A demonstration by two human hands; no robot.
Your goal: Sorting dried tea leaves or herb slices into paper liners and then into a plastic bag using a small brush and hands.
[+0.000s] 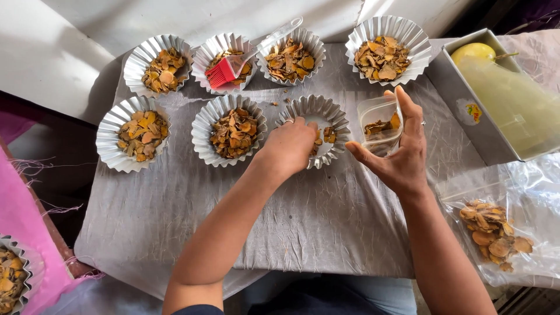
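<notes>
My left hand [290, 146] reaches into a fluted foil cup [318, 108] at the middle of the table, fingers bunched over a few dried orange-brown slices [329, 135]. My right hand [396, 153] holds a small clear plastic tub [379, 124] tilted beside that cup, with some slices inside. Several other foil cups filled with the same dried slices stand around, among them one [232, 132] just left of my left hand and one [387, 46] at the back right.
A red silicone brush [228, 70] with a clear handle lies across a back cup. A metal tin [503, 96] with a yellow fruit stands at right. A clear bag of slices [493, 231] lies front right. Pink cloth [29, 233] sits at left.
</notes>
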